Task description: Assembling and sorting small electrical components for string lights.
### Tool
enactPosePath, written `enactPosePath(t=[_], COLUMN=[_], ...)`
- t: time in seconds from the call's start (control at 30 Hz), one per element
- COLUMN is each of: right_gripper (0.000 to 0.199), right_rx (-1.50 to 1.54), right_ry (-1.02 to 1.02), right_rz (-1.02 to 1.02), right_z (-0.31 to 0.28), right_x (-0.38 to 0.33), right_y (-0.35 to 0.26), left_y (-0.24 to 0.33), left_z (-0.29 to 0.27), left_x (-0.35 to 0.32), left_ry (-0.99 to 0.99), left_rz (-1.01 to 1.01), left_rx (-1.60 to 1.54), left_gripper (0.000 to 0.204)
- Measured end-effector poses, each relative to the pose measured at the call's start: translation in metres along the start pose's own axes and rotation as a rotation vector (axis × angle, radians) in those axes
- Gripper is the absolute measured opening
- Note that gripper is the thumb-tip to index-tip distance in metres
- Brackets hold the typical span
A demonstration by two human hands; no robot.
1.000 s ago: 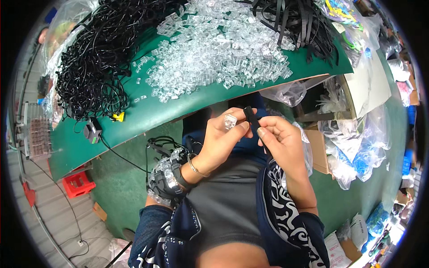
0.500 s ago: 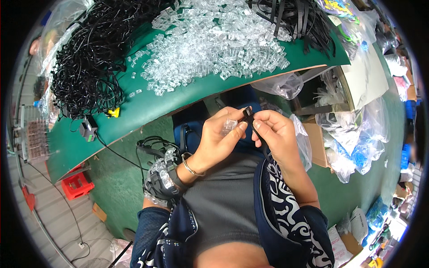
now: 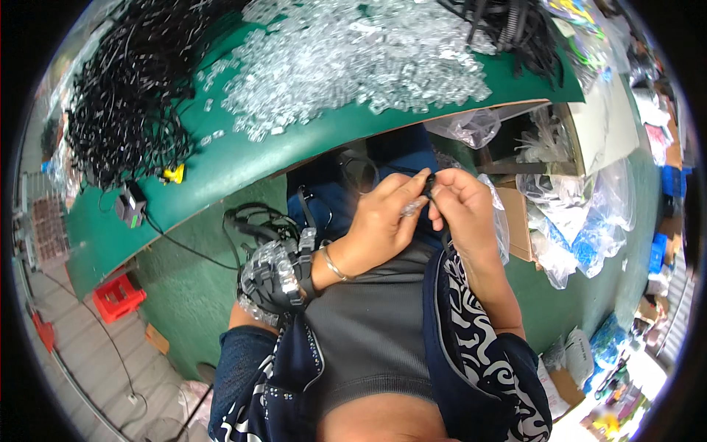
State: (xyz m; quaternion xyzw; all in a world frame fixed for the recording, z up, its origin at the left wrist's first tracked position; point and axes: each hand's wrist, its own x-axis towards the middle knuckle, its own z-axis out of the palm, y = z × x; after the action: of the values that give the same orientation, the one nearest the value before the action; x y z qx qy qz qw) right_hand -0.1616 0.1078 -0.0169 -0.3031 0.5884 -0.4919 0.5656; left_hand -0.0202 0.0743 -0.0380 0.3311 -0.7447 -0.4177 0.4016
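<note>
- Presently both hands meet over the lap, just off the near edge of the green counter (image 3: 221, 163), with the fingertips touching or nearly so.
- The left hand (image 3: 383, 221) is curled, fingers drawn in, with a clear plastic piece (image 3: 413, 207) between them; whether it also grips the black strap is hard to tell.
- The right hand (image 3: 464, 202) is closed in a fingertip pinch on the black strap (image 3: 431, 181), whose end shows between the two hands while the rest drops below the right one.
- Blur and fingers hide the exact meeting of strap and piece, so I cannot say whether they are joined.
- To do this well, pinch the strap close to its end; a long free end would likely bend away.
- Keep the strap flat and untwisted, and the clear piece steady, turning it with small finger movements.
- Both parts look small and the clear one probably slips easily, so working nearer the heap of clear pieces (image 3: 324, 70) would make a drop easier to recover.
</note>
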Motion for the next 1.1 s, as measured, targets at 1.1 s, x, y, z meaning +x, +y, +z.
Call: enactPosePath(t=[1.1], right_gripper=[0.009], right_rx=[-0.357], right_ry=[-0.622], right_rz=[0.000], right_z=[-0.046], right_x=[-0.003], right_y=[-0.031], left_y=[0.006], left_z=[-0.030], left_x=[0.009], left_ry=[-0.705], left_rz=[-0.267], left_rx=[-0.512], left_gripper=[0.015])
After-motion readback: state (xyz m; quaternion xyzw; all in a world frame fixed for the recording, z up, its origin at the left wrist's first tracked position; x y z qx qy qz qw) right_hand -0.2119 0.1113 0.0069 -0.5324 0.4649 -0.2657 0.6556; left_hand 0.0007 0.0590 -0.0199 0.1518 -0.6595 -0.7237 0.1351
